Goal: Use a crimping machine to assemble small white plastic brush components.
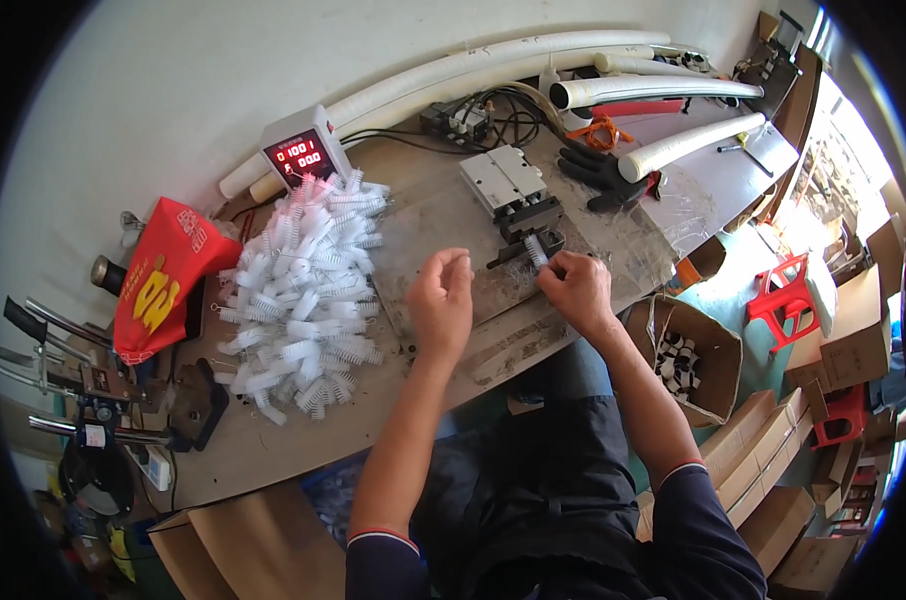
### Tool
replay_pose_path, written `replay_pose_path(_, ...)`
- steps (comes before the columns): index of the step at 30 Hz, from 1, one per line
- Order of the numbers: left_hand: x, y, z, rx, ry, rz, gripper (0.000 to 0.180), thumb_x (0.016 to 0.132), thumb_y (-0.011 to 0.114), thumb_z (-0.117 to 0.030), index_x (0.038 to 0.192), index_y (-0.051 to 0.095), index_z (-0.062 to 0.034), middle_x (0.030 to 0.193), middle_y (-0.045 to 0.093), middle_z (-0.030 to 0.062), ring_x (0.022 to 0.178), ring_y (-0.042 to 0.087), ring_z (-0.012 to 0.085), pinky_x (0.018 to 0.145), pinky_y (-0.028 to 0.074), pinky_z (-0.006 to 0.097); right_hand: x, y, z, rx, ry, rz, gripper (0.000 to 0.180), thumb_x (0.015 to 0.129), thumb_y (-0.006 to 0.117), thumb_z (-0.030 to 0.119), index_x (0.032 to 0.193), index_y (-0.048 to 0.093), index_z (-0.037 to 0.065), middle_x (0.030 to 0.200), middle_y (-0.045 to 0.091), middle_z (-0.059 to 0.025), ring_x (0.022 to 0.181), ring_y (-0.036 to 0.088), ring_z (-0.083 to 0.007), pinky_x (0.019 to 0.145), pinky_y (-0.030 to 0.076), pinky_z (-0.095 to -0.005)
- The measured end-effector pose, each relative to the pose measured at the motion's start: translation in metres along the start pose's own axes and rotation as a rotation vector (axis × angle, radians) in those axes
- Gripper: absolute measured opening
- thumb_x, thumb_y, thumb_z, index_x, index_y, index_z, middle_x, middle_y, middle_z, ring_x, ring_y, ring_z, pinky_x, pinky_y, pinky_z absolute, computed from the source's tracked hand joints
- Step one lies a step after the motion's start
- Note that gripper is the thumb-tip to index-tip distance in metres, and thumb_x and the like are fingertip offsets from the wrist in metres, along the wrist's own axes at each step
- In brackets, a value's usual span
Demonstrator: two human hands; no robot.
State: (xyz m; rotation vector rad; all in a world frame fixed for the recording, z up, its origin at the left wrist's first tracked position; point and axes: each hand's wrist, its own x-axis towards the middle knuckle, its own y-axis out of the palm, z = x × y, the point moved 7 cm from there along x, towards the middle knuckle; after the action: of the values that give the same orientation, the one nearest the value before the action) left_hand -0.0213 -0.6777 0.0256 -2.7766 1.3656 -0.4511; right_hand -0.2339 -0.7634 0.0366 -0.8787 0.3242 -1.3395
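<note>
With the right hand point(576, 290), pinches a small white brush point(536, 250) by its near end, fingertips closed tight on it. Holds it up against the dark jaws of a metal clamp point(521, 200) bolted to the bench, bristled end touching or almost touching the tool. Keeps the left hand point(441, 300) just beside, over the bench, fingers curled in and thumb drawn to the fingertips; cannot tell whether anything thin sits between them.

Looks to be somewhere midway, judging by how things lie: one brush at the clamp, a large pile of brushes point(303, 290) heaped well to the left on the bench point(273, 450). Cannot tell from here whether that heap is finished work or stock waiting. Shows a counter box point(301, 155) with lit red digits behind the heap.

As for materials: short, stiff white bristles wound in spirals round thin stems, light and springy-looking, tangling together in the heap. Bare grey metal on the clamp block, darker at the jaws. Worn, scuffed, dusty bench top with loose bristle scraps near the clamp. Beyond: long, smooth, curved white pipes point(493, 65) along the wall, a black glove point(598, 170), a crumpled red bag point(163, 280), and an open cardboard box point(718, 350) of small black and white parts at the right.
</note>
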Motion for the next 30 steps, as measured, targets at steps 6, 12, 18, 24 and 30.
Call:
replay_pose_path(6, -0.003, 0.004, -0.007, 0.043, 0.047, 0.019, 0.013, 0.099, 0.068, -0.015, 0.104, 0.071, -0.0036, 0.088, 0.076, 0.0108, 0.078, 0.073, 0.0184, 0.072, 0.056, 0.032, -0.002, 0.001, -0.003, 0.002, -0.010, -0.062, 0.021, 0.081, 0.068, 0.022, 0.080, 0.072, 0.002, 0.069, 0.067, -0.0176, 0.064, 0.068, -0.0329, 0.064, 0.052, -0.0420)
replay_pose_path(12, -0.002, 0.003, -0.007, 0.053, 0.117, 0.009, 0.012, 0.098, 0.069, -0.014, 0.102, 0.071, -0.0034, 0.090, 0.076, 0.0133, 0.078, 0.074, 0.0225, 0.073, 0.056, 0.034, -0.003, 0.005, -0.002, -0.003, -0.027, -0.109, 0.021, 0.083, 0.068, 0.023, 0.080, 0.072, 0.002, 0.069, 0.067, -0.0175, 0.065, 0.068, -0.0326, 0.064, 0.052, -0.0419)
replay_pose_path(18, -0.004, 0.000, -0.011, 0.053, 0.118, -0.027, 0.011, 0.098, 0.068, -0.014, 0.102, 0.071, -0.0034, 0.092, 0.076, 0.0126, 0.079, 0.074, 0.0232, 0.072, 0.056, 0.034, -0.008, 0.004, 0.002, -0.020, -0.055, -0.164, 0.020, 0.083, 0.067, 0.021, 0.075, 0.068, 0.003, 0.078, 0.069, -0.0167, 0.078, 0.068, -0.0383, 0.072, 0.053, -0.0468)
replay_pose_path(24, -0.005, -0.001, -0.011, 0.070, 0.155, -0.035, 0.014, 0.100, 0.068, -0.013, 0.107, 0.071, -0.0017, 0.085, 0.073, 0.0047, 0.075, 0.067, 0.0108, 0.071, 0.053, 0.027, -0.010, 0.005, 0.006, -0.048, -0.089, -0.168, 0.019, 0.084, 0.067, 0.021, 0.077, 0.068, 0.003, 0.079, 0.069, -0.0163, 0.078, 0.068, -0.0381, 0.072, 0.053, -0.0468)
replay_pose_path(30, -0.007, -0.004, -0.024, 0.169, 0.261, -0.104, 0.008, 0.092, 0.071, -0.007, 0.100, 0.069, -0.0050, 0.097, 0.070, 0.0105, 0.086, 0.068, 0.0279, 0.073, 0.055, 0.037, -0.008, 0.006, 0.002, -0.056, -0.073, -0.165, 0.019, 0.084, 0.067, 0.021, 0.076, 0.067, 0.004, 0.079, 0.069, -0.0160, 0.078, 0.068, -0.0378, 0.072, 0.053, -0.0474)
